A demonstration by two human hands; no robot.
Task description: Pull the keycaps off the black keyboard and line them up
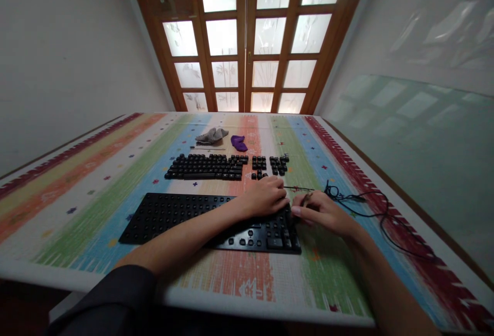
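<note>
A black keyboard lies on the table in front of me, most of its keycaps off and its small switch posts bare. Some keycaps remain at its right end. My left hand reaches across it, fingers curled over the far right part and holding it. Just beyond the right edge, my right hand is closed in a pinch on something small and thin; its kind is too unclear to name. The fingertips are close to the keyboard's right corner. Loose black keycaps sit behind the keyboard, laid out in keyboard order.
A grey cloth and a purple cloth lie farther back, with a thin stick-like item before the grey one. The black cable coils to the right. A striped tablecloth covers the table.
</note>
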